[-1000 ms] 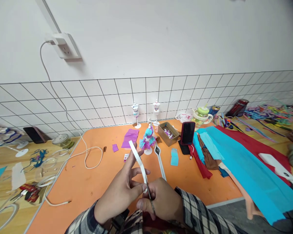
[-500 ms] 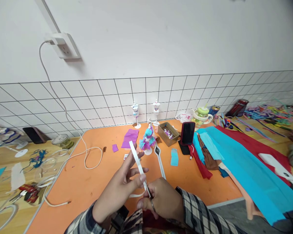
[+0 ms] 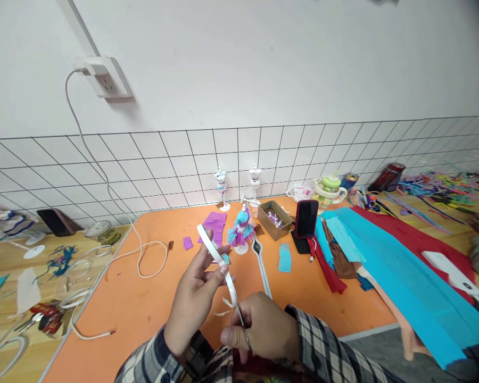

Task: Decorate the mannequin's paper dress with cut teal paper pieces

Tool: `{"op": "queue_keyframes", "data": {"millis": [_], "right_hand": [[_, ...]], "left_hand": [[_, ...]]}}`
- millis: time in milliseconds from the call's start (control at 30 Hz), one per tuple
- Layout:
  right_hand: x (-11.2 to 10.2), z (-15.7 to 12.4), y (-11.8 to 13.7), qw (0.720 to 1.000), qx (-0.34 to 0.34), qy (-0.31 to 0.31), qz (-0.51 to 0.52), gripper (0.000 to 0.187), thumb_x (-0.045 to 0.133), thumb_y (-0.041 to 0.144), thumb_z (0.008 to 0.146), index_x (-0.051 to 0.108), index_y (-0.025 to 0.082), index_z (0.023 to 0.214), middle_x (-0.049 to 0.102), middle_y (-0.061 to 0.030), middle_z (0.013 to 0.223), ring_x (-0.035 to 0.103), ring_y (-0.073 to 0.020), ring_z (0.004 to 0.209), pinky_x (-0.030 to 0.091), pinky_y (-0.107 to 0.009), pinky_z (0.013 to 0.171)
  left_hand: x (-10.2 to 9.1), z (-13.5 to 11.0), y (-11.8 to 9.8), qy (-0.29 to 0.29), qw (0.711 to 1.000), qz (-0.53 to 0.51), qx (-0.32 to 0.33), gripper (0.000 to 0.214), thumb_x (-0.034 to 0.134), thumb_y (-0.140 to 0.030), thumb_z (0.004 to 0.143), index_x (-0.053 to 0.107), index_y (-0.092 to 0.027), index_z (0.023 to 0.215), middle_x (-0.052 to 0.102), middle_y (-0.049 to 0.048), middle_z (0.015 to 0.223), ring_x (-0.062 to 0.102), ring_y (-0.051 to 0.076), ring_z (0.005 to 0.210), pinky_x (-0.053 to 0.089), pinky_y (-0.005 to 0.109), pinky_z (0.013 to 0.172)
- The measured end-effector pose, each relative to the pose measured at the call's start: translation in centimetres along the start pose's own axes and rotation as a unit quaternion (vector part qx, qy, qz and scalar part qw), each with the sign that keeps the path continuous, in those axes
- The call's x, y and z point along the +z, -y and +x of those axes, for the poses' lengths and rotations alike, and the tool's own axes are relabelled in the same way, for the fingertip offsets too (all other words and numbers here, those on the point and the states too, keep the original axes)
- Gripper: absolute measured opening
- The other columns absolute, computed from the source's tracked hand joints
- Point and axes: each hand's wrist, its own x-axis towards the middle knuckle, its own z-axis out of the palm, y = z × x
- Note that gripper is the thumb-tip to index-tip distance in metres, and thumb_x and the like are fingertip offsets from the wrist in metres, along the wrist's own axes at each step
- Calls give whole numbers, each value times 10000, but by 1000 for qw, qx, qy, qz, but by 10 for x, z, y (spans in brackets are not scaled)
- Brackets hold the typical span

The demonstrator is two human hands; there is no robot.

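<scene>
And the left hand (image 3: 195, 295) is pinching a white strip (image 3: 211, 249) between thumb and loosely bent fingers, slanting it above the orange surface (image 3: 151, 298); the right hand's (image 3: 266, 323) fingers are closing snugly around metal scissors (image 3: 241, 316), blades sitting right at the strip's lower end!

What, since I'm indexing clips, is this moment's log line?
left hand: holds white strip; right hand: holds scissors at strip's lower end; orange table: dressed mannequin

Here's the head view, close over the near side of the orange table (image 3: 151, 298), facing forward and down, wall (image 3: 239, 64) beyond it.
</scene>
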Motion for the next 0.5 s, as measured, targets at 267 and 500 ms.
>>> {"op": "queue_keyframes", "data": {"millis": [267, 500], "right_hand": [[-6, -5, 8, 985, 66, 136, 86, 522, 577, 646, 759, 659, 135, 696, 540, 27, 489, 432, -62, 385, 369, -164, 397], [-27, -3, 6, 972, -109, -158, 136, 329, 665, 463, 758, 651, 141, 828, 648, -24, 668, 572, -106, 578, 445, -204, 543]], "left_hand": [[-4, 3, -8, -132, 989, 34, 58, 809, 653, -329, 818, 182, -344, 1476, 571, 85, 1325, 673, 213, 949, 597, 312, 733], [-12, 5, -15, -61, 996, -60, 13, 904, 661, -290, 818, 51, -372, 1480, 589, 104, 1285, 638, 233, 1047, 592, 334, 746]]}}
